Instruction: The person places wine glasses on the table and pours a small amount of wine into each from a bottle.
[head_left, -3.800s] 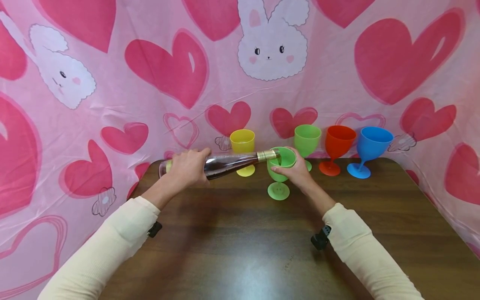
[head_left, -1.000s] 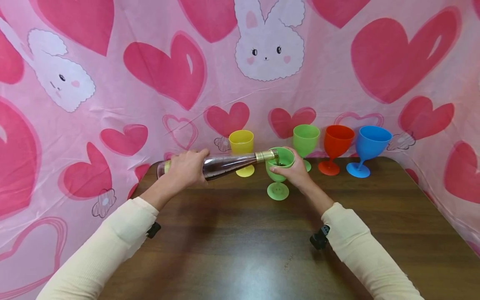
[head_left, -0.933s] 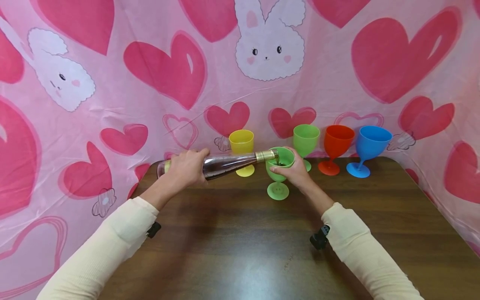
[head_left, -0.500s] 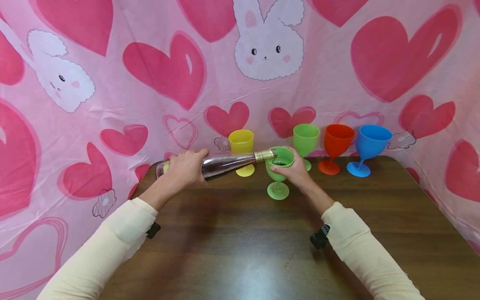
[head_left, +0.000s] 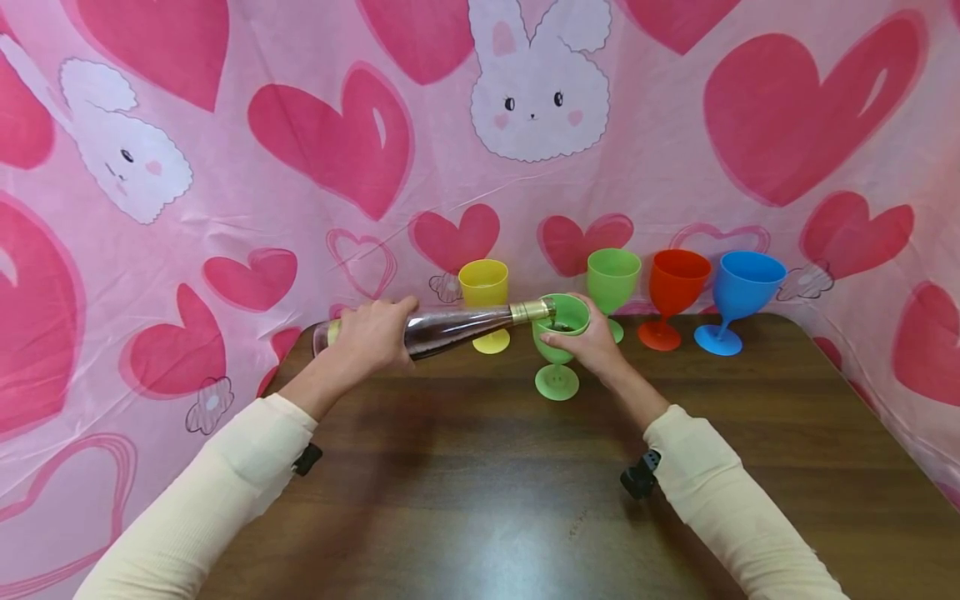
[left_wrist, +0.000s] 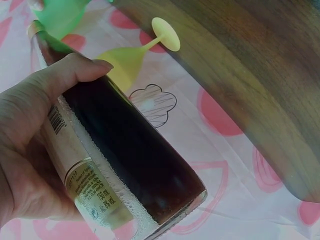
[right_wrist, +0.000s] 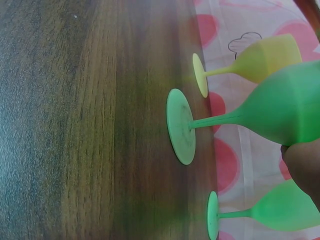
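My left hand (head_left: 375, 336) grips a wine bottle (head_left: 459, 327) around its body and holds it tilted, almost level. The gold-wrapped neck reaches over the rim of a green goblet (head_left: 551, 343), and dark liquid runs from the mouth into it. Around the goblet's bowl curl the thumb and fingers of my right hand (head_left: 595, 340). In the left wrist view the dark bottle (left_wrist: 130, 145) shows its paper label, with my thumb across the glass. The right wrist view shows the held goblet's foot (right_wrist: 181, 126) at the wooden tabletop, its bowl partly behind a finger.
Along the table's back edge stand a yellow goblet (head_left: 484, 287), a second green goblet (head_left: 612, 279), a red goblet (head_left: 677, 287) and a blue goblet (head_left: 744, 287). Behind them hangs a pink cloth (head_left: 450, 179) with hearts and rabbits. The wooden table (head_left: 480, 475) stretches toward me.
Both hands, the bottle and the goblet stay in nearly the same place. Dark liquid now shows inside the held goblet, where little was visible in the oldest frame.
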